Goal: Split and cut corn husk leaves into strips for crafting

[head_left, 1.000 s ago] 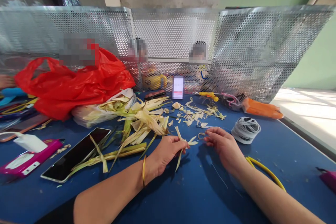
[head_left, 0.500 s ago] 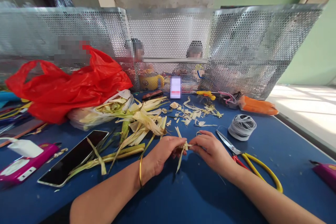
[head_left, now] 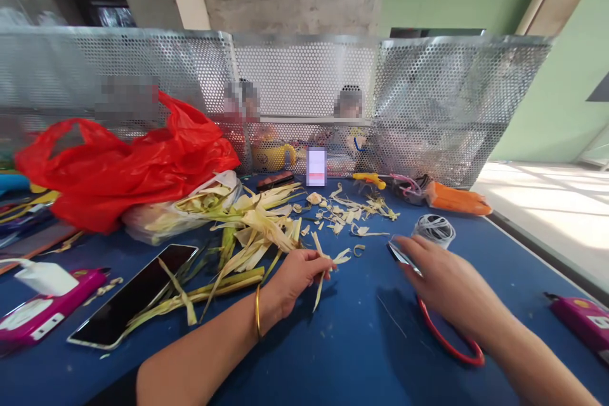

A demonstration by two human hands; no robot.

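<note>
Pinched between the thumb and fingers of my left hand [head_left: 302,273] is a small piece of folded corn husk strips [head_left: 320,292], with pale ends sticking out above, below and to the right. My right hand [head_left: 440,269] lies over a pair of scissors [head_left: 451,346], its fingers bent round the middle near the blades. The blade tips show past the fingertips, and a red handle loop shows below the hand. The other handle is hidden. Just behind my right hand is a ball of whitish cord [head_left: 434,228], partly covered.
A pile of corn husks [head_left: 261,225] and a red plastic bag [head_left: 137,165] lie to the left, near a black phone [head_left: 137,295] and a purple power strip [head_left: 52,307]. Husk scraps [head_left: 342,219] are scattered ahead. A perforated metal screen [head_left: 304,76] stands behind, people beyond it.
My right hand has let go of the husk piece and moved right onto the scissors. My left hand still holds the piece. The view has shifted slightly.
</note>
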